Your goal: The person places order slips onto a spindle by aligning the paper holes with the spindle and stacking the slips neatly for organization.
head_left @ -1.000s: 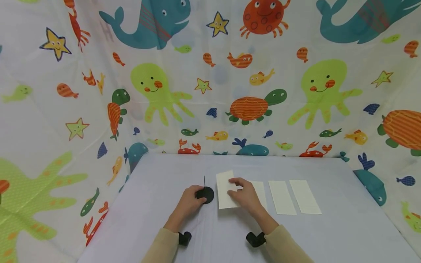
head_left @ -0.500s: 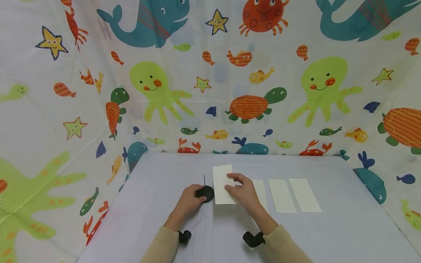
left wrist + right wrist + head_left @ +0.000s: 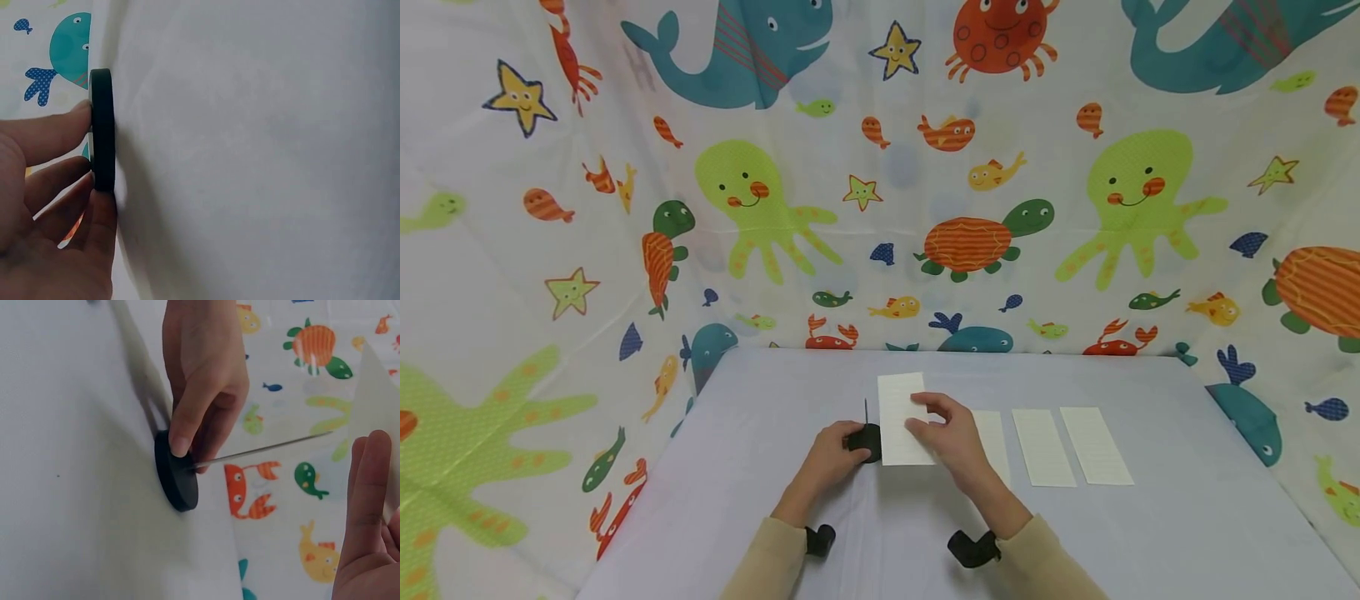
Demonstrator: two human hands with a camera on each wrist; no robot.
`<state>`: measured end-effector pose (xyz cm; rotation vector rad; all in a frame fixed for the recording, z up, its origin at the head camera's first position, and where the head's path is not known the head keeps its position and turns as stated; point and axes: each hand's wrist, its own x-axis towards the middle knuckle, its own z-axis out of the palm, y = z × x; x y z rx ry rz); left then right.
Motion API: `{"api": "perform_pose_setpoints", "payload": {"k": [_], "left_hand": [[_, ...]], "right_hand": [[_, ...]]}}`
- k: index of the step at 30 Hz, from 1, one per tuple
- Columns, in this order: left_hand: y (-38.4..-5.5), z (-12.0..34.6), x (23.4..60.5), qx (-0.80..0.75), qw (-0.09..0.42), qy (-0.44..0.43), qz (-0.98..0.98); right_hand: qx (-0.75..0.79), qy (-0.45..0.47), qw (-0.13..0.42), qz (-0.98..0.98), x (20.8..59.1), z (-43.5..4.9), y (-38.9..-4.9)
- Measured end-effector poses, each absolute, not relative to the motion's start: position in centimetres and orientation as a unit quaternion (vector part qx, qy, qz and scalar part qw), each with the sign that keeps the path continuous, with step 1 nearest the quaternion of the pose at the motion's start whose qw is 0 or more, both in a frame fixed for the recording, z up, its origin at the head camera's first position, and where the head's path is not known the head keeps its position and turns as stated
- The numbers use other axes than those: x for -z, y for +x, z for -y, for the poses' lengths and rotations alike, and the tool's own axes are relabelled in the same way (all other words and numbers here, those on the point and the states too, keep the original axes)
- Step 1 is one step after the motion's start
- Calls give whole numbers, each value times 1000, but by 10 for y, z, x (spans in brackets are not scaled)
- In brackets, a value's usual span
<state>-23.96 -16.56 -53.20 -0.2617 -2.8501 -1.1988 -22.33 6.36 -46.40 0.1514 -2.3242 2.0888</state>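
Note:
A receipt spike with a round black base and a thin upright metal pin stands on the table in front of me. My left hand grips the left side of the base, thumb on top, as the left wrist view of the base shows. My right hand pinches a cream paper slip by its right edge, raised off the table. In the head view the slip overlaps the base's right side; in the right wrist view the slip is beyond the pin's tip, apart from it.
To the right lie three more paper slips in a row: one partly behind my right hand, then a middle one and a far-right one. A curtain printed with sea animals hangs behind and beside the white table.
My right hand has moved the slip leftward and slightly up, so it now covers the right part of the black base. The left hand has stayed on the base.

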Motion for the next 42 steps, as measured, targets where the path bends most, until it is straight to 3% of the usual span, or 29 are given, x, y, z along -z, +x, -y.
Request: {"api": "perform_pose_setpoints", "payload": {"k": [19,34,42], "left_hand": [[-237,166,528,399,19,-42,916],[-237,163,490,471,104,9,876],[-238,154,466,573,73,25,816]], "right_hand": [[-668,55,-4,742,461,-49,-219],[-667,35,6,744,464,-38,-218],[-662,28,9,749,465,-34,-219]]}}
